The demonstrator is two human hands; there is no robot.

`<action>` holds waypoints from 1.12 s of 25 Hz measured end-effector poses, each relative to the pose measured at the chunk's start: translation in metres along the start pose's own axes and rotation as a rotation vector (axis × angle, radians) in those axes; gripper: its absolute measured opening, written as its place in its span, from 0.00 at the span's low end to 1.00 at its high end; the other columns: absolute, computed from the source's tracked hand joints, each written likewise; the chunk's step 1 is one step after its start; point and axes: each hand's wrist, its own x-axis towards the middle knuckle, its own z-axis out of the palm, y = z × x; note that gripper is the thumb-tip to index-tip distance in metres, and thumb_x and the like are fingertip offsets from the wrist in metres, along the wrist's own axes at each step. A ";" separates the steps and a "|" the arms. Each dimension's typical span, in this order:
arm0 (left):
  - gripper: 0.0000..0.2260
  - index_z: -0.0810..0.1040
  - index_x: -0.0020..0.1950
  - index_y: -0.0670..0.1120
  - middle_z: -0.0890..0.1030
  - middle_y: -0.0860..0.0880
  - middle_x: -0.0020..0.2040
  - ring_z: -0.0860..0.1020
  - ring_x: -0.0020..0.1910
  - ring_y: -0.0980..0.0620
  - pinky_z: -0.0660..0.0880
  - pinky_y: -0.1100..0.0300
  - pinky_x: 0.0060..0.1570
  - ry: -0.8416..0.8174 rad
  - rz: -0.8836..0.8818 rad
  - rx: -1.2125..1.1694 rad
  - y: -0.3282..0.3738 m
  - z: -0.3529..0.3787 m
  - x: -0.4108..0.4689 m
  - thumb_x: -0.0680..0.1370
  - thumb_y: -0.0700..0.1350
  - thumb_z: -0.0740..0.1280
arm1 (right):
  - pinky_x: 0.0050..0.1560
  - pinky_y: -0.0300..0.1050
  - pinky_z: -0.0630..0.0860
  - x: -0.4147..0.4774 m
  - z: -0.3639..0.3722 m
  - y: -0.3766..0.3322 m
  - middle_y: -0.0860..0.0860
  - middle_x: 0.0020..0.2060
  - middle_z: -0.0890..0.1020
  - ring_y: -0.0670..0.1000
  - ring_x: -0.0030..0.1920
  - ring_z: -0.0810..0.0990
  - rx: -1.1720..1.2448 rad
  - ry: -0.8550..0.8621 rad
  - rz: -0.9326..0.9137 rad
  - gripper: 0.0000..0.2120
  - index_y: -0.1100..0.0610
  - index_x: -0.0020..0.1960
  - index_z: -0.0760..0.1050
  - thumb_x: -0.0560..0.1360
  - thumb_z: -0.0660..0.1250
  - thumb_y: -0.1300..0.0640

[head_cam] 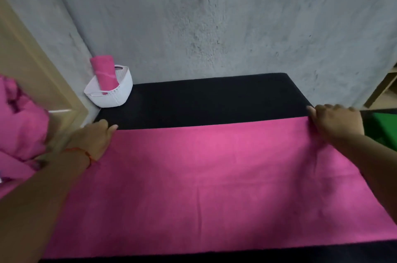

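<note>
Head view: 1 white basket (120,93) sits far left on the black tabletop (214,99), right up against the grey wall (214,15). Inside it: 1 rolled pink towel (104,71), standing on end, tilted a bit left, top half sticking out above the rim. No other containers.

1 flat pink towel (214,176) is spread across the near part of the tabletop, far edge approx straight, black strip showing beyond it.

2 hands, both on that far edge. Left hand (94,138) w/ fingers curled, grasping the far-left corner. Right hand (337,121) clenched round the far-right corner, thumb on the edge.

1 heap of pink cloth (21,125) lies off the table at left, well apart from the basket. 1 red thread (86,153) on the left wrist.
</note>
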 end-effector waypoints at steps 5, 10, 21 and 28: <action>0.16 0.77 0.62 0.43 0.79 0.39 0.61 0.75 0.64 0.37 0.65 0.31 0.68 0.150 -0.034 0.114 0.053 0.044 -0.002 0.86 0.53 0.59 | 0.61 0.66 0.70 0.002 0.031 -0.053 0.63 0.55 0.79 0.67 0.58 0.77 0.219 0.048 0.188 0.28 0.59 0.57 0.74 0.86 0.51 0.35; 0.28 0.72 0.77 0.49 0.70 0.50 0.78 0.63 0.80 0.47 0.60 0.38 0.77 0.047 0.283 -0.249 0.210 0.044 -0.077 0.83 0.59 0.48 | 0.68 0.62 0.72 -0.062 -0.012 -0.192 0.54 0.65 0.80 0.60 0.66 0.77 0.598 0.041 -0.246 0.25 0.53 0.67 0.78 0.83 0.53 0.38; 0.32 0.43 0.85 0.61 0.45 0.59 0.85 0.48 0.84 0.53 0.51 0.42 0.81 -0.193 0.049 -0.124 0.059 0.071 -0.068 0.80 0.68 0.37 | 0.83 0.58 0.50 -0.069 0.027 -0.102 0.43 0.86 0.49 0.48 0.86 0.48 0.385 -0.321 -0.172 0.43 0.37 0.86 0.47 0.74 0.36 0.21; 0.28 0.42 0.84 0.61 0.44 0.59 0.85 0.46 0.84 0.52 0.46 0.39 0.80 -0.233 -0.182 -0.120 -0.023 0.076 -0.058 0.85 0.65 0.43 | 0.83 0.59 0.50 -0.059 0.051 -0.013 0.44 0.86 0.48 0.47 0.85 0.47 0.348 -0.398 0.080 0.44 0.43 0.86 0.47 0.77 0.39 0.21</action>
